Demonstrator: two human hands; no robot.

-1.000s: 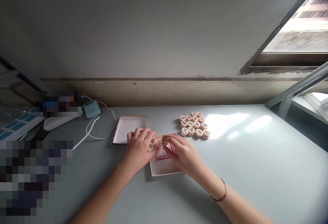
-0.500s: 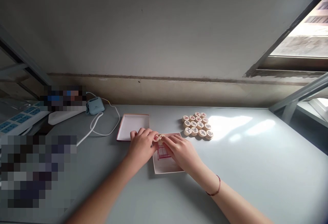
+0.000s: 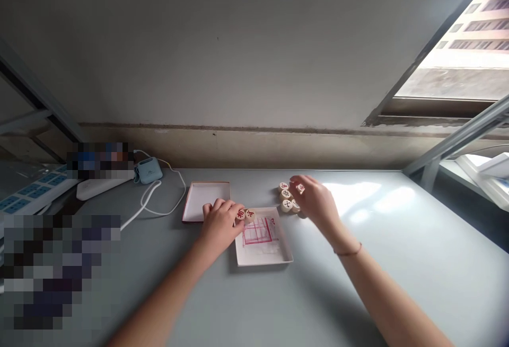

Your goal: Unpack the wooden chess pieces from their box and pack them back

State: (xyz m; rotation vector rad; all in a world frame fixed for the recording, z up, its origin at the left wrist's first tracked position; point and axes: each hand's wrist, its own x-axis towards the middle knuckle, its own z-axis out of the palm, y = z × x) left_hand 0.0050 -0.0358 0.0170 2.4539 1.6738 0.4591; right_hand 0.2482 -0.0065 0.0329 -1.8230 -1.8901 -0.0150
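My left hand (image 3: 220,225) rests at the far left corner of a shallow white box (image 3: 264,256). Its thumb and fingers close on a round wooden Chinese chess piece with a red character (image 3: 240,214). A second piece (image 3: 250,215) stands right beside it in the box. Red grid lines (image 3: 257,232) mark the box floor. My right hand (image 3: 316,201) hovers over a cluster of Chinese chess pieces (image 3: 286,195), covering many of them. Its fingers are bent and apart, with no piece visible in them; the fingertips are partly hidden.
A second shallow box part (image 3: 207,197), pale inside with a red edge, lies behind my left hand. Further left are a light-blue device (image 3: 149,170), a white cable (image 3: 175,210) and a power strip (image 3: 29,193). The wall (image 3: 238,148) borders the grey table's far edge.
My right hand has left the box and moved right, over the cluster of pieces. The second piece in the box is now uncovered. My left hand stays on its piece.
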